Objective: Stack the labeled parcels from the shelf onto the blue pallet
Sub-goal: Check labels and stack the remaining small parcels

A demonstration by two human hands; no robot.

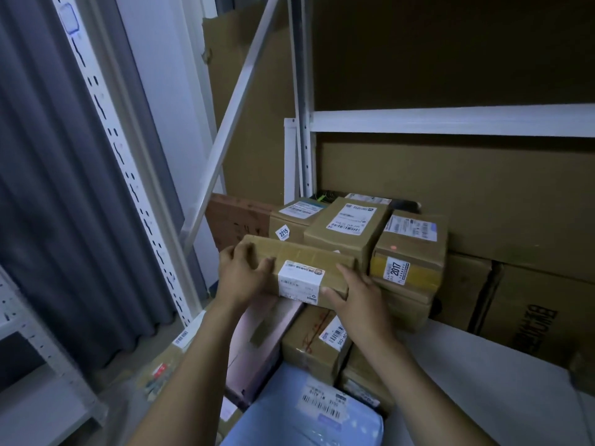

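- At the front of the white shelf (450,122), among the stacked cartons, we are gripping a flat brown parcel (299,272) with both hands.
- It is showing taped cardboard and a white printed label (301,280) folding over its near edge.
- Our left hand (241,275) is wrapping its left end, fingers curling over the top.
- Our right hand (357,294) is clamping the right near corner, thumb on top.
- The parcel is tilting slightly above a pink box (257,336) and a smaller carton (312,342).
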